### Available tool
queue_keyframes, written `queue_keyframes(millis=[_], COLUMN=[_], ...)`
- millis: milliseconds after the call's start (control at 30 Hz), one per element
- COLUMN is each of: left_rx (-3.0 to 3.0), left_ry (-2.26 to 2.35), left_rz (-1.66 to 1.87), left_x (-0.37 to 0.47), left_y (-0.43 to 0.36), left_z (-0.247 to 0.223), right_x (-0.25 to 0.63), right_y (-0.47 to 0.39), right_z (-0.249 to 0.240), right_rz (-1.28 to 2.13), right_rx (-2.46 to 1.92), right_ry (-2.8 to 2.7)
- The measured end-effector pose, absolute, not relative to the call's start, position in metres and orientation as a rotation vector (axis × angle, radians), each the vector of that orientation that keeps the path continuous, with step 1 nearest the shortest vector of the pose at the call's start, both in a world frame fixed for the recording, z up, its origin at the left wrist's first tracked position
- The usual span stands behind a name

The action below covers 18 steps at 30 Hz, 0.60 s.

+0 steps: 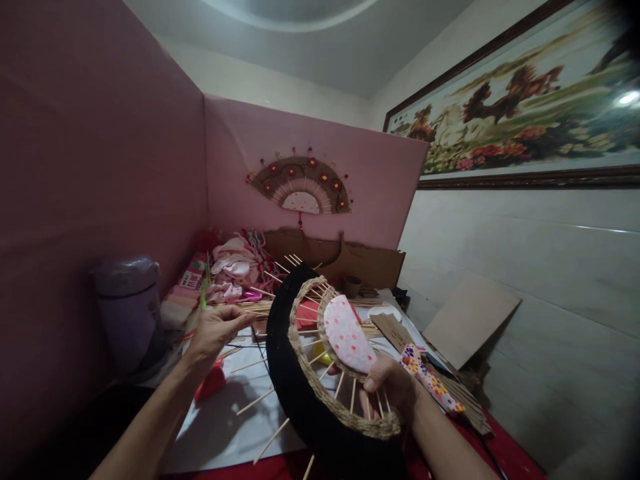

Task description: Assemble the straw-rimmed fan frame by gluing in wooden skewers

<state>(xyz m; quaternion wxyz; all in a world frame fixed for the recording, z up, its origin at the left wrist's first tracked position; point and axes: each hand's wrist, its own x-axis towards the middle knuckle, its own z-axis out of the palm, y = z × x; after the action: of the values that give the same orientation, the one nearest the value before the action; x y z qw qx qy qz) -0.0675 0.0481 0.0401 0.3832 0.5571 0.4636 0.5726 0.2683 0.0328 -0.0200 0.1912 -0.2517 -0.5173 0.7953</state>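
Observation:
A half-round fan (300, 373) with a black outer band, braided straw trim, thin wooden sticks and a pink patterned half-circle fills the lower middle. My right hand (393, 387) grips its inner edge beside the pink piece, thumb in front. The sticks poke out past the black band toward the left. My left hand (225, 327) is raised left of the band, thumb and fingers pinched together; a thin dark thread seems to hang below the fingertips, but what they pinch is too small to name.
A finished fan (300, 190) hangs on the pink board. Pink cloth (235, 263) is heaped at the back left, near a lidded purple container (130, 320). A flower-patterned glue gun (430, 380) lies at right by cardboard strips. A red object (210, 382) sits below my left hand.

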Motion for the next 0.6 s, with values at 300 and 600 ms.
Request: queue_keyframes(millis=[300, 600], left_rx=[1.362, 1.375], left_ry=[1.104, 0.993], left_rz=[1.418, 1.312], left_x=[-0.075, -0.068], left_y=[0.055, 0.044], left_z=[0.033, 0.032], right_x=[0.271, 0.261], right_y=[0.032, 0.023], right_z=[-0.018, -0.009], right_rz=[2.147, 2.069], right_rx=[-0.676, -0.623], right_ry=[-1.488, -1.498])
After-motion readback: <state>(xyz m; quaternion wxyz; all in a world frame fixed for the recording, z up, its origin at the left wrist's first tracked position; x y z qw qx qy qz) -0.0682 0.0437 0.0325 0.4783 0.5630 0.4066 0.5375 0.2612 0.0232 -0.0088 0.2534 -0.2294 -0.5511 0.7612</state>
